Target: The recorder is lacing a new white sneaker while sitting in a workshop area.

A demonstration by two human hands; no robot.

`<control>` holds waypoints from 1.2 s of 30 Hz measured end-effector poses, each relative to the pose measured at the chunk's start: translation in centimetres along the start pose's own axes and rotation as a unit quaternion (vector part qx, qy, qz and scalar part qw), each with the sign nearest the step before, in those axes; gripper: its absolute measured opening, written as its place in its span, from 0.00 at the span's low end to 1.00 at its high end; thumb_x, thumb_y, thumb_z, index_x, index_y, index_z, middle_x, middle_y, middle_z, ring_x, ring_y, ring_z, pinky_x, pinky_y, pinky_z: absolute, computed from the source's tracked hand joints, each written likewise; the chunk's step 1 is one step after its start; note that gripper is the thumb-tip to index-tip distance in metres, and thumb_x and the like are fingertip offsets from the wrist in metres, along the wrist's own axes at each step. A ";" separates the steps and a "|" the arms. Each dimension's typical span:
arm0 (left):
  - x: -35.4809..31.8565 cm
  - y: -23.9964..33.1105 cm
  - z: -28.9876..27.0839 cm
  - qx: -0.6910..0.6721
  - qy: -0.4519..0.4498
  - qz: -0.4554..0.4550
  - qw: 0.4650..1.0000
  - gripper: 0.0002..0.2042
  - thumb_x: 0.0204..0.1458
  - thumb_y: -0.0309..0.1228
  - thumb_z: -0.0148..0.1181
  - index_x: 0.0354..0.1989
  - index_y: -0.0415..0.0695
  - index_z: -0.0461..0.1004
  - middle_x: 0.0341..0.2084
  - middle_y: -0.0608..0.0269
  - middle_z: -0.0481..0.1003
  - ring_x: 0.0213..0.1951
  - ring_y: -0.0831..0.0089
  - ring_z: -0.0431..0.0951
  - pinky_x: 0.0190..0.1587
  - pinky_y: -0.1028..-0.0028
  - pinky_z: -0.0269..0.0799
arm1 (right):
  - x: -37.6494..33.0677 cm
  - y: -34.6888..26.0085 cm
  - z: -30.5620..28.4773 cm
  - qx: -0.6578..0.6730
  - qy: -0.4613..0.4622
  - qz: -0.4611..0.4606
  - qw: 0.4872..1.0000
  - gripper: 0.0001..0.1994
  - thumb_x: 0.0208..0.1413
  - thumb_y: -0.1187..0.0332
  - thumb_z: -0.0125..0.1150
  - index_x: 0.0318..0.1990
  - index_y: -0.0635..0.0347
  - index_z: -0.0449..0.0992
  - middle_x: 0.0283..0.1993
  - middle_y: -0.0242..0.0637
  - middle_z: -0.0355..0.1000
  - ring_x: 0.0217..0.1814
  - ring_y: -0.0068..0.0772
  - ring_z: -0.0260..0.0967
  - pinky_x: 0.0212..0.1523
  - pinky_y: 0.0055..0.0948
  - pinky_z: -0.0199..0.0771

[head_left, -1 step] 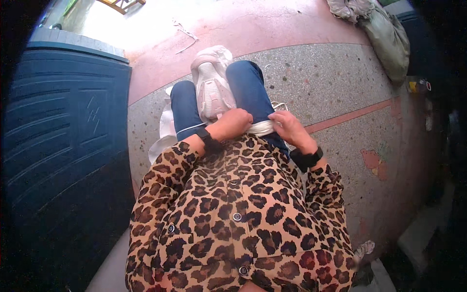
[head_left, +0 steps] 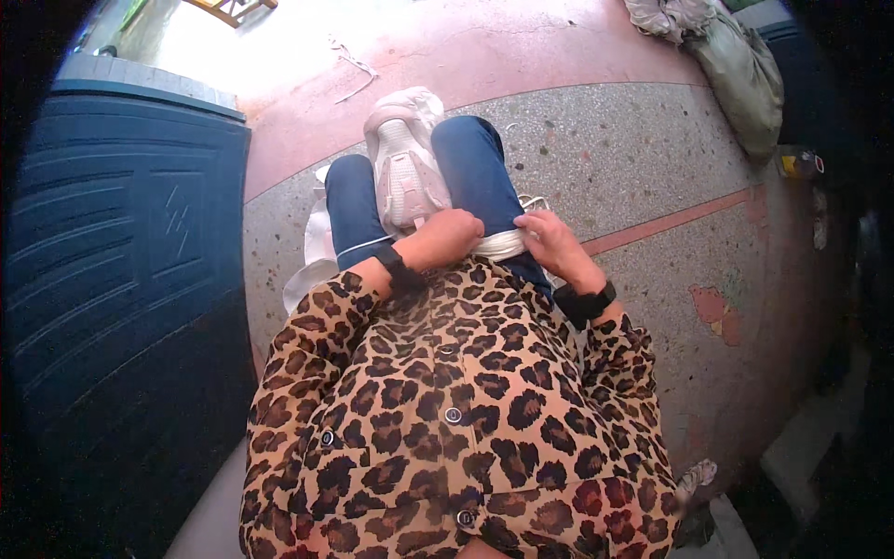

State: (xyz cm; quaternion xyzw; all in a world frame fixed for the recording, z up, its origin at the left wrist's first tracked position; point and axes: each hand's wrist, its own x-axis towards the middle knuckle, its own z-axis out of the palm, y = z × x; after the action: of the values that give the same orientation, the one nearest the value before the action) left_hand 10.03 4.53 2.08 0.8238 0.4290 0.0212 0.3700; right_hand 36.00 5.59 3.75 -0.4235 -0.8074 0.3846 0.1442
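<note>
Two bare hands are held low over the lap, w/ a bundle of soft white cord-like strands [head_left: 501, 245] seen btwn them, laid across the R thigh of the dark blue jeans [head_left: 475, 168]. The L hand [head_left: 445, 239] is placed at the bundle's L end, back turned up; its fingers are curled narrow, but the tips are hidden, so whether anything is gripped can't be told. The R hand [head_left: 556, 247] is set at the R end, thumb & forefinger brought near each other by the edge; the tips are part-hidden too, so a firm hold can't be confirmed.

Near the R hand, a thin white loop [head_left: 534, 201] is seen beside the thigh; whether it's joined to the bundle can't be told. What looks like a pale pink & white sneaker w/ ribbed sole [head_left: 400, 177] is set btwn the legs. Farther off, a loose white strand [head_left: 374, 74] is seen on the floor.

Handling (est.): the bundle is judged v. light, limp & soft, not fragile, prob. not slippery, but easily tangled or fanned out if slack is allowed. It's best taken at both ends, strands pinched flat together, w/ light, even tension applied so none is dropped. By a mid-span hold alone, the ends would prob. be let sag.
</note>
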 end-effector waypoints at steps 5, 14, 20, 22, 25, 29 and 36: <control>-0.2 -0.3 0.2 -0.008 0.002 0.033 0.999 0.07 0.52 0.30 0.56 0.29 0.41 0.77 0.28 0.48 0.78 0.34 0.48 0.79 0.38 0.56 0.75 | -1.0 1.9 1.2 0.155 0.033 0.021 0.987 0.20 0.54 0.72 0.60 0.56 0.63 0.72 0.53 0.46 0.71 0.57 0.47 0.68 0.60 0.37 0.67; -0.5 -0.9 0.8 -0.051 -0.004 0.043 0.998 0.08 0.54 0.30 0.55 0.30 0.39 0.78 0.28 0.45 0.78 0.34 0.48 0.80 0.39 0.56 0.75 | -1.6 0.4 -0.3 -0.037 -0.140 0.109 0.983 0.10 0.58 0.67 0.53 0.41 0.65 0.74 0.40 0.57 0.75 0.45 0.62 0.72 0.46 0.52 0.72; -1.6 -1.1 0.9 -0.129 0.015 0.028 0.991 0.07 0.54 0.28 0.55 0.33 0.39 0.78 0.28 0.46 0.78 0.34 0.47 0.80 0.38 0.58 0.75 | -0.2 -5.6 -4.6 -0.117 -0.185 0.123 0.968 0.10 0.59 0.67 0.51 0.39 0.66 0.72 0.36 0.60 0.73 0.43 0.63 0.72 0.43 0.52 0.71; -1.5 -1.1 1.0 -0.131 0.024 0.006 0.991 0.07 0.54 0.28 0.55 0.34 0.39 0.78 0.28 0.46 0.78 0.35 0.46 0.80 0.38 0.58 0.75 | 0.3 -7.4 -6.5 -0.158 -0.201 0.132 0.958 0.10 0.60 0.68 0.51 0.40 0.66 0.72 0.36 0.59 0.73 0.43 0.63 0.72 0.42 0.51 0.71; -1.5 -0.9 0.6 -0.094 -0.003 0.023 0.995 0.07 0.55 0.28 0.55 0.35 0.39 0.78 0.29 0.43 0.77 0.33 0.48 0.80 0.37 0.58 0.74 | 1.3 -8.2 -7.7 -0.198 -0.139 0.070 0.968 0.09 0.61 0.69 0.50 0.41 0.65 0.73 0.37 0.51 0.75 0.41 0.59 0.73 0.41 0.48 0.72; -2.0 -0.1 -1.1 -0.200 -0.014 0.044 0.979 0.17 0.53 0.35 0.60 0.49 0.42 0.75 0.37 0.47 0.78 0.41 0.52 0.76 0.48 0.60 0.70 | 3.0 -6.6 -6.0 0.113 -0.009 0.050 0.992 0.10 0.65 0.69 0.47 0.42 0.63 0.74 0.34 0.33 0.75 0.36 0.38 0.73 0.38 0.37 0.72; 0.2 2.7 -2.2 -0.253 0.127 0.072 0.957 0.25 0.54 0.39 0.63 0.60 0.46 0.68 0.40 0.50 0.77 0.44 0.56 0.72 0.55 0.63 0.65 | 3.6 -8.0 -8.1 0.185 -0.067 0.112 0.974 0.08 0.66 0.67 0.48 0.43 0.60 0.73 0.36 0.31 0.77 0.33 0.23 0.73 0.30 0.28 0.71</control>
State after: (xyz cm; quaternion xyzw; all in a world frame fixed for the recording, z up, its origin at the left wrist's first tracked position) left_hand 11.28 4.99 5.30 0.7226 0.3927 0.2595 0.5062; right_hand 33.80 9.77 14.75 -0.4505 -0.6774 0.5687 0.1215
